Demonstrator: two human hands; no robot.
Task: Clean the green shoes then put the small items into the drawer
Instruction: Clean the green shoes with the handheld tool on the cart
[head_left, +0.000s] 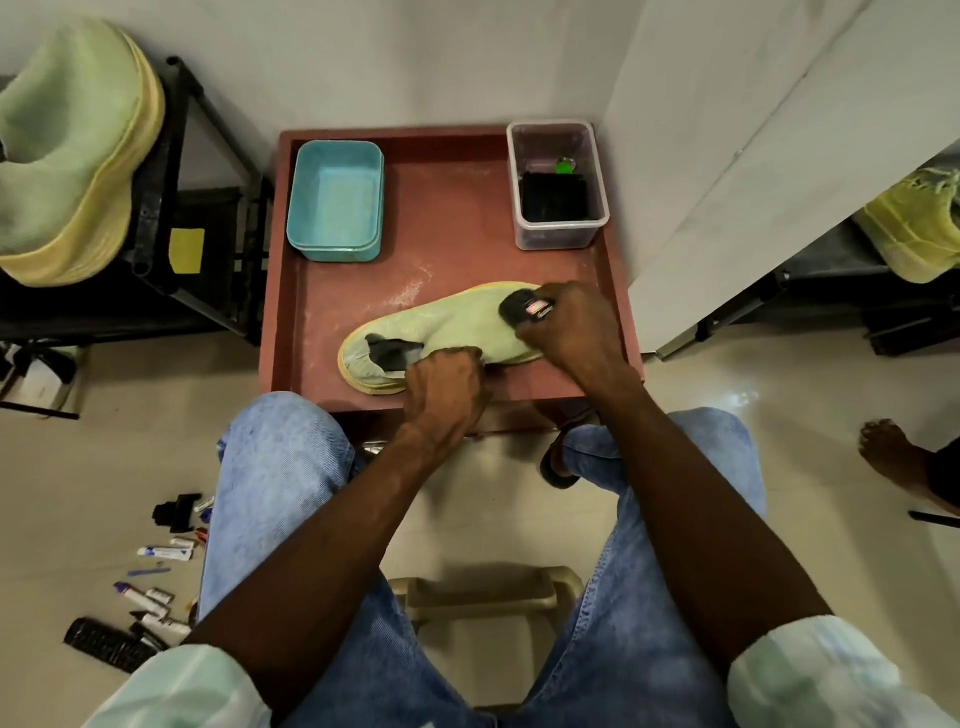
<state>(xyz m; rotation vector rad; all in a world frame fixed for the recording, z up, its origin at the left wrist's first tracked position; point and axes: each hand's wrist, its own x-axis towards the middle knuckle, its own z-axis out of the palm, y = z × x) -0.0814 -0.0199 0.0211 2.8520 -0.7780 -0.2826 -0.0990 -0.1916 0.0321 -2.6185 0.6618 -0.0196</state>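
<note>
While the green shoe (457, 325) lies on its side on the reddish-brown surface (452, 218), toe end pointing right and opening to the left, both hands work on it. Left hand (447, 387) grips the shoe's near edge just right of the opening, fingers curled onto the fabric. Right hand (563, 325) is closed round a dark brush (522, 309), which is pressed against the shoe's toe end. White powdery marks on the surface just beyond the shoe.

Beyond the shoe, toward the wall: teal tub (336, 200) to the left, clear plastic container (557, 184) to the right, the latter holding something black and a small green item; cannot tell what they are.

Far left of the shoe, a second green shoe (72, 150) sits on a black rack (192, 171). Far right of the shoe, another greenish-yellow shoe (917, 223) on a dark shelf, partly hidden behind a white panel (753, 156).

Nearer than the shoe, to the left on the floor: scattered small items (156, 587), namely tubes, markers, a black comb-like piece. Person seated, blue jeans (280, 478), pale sleeves. A bare foot (888, 449) of another person at the right edge.
</note>
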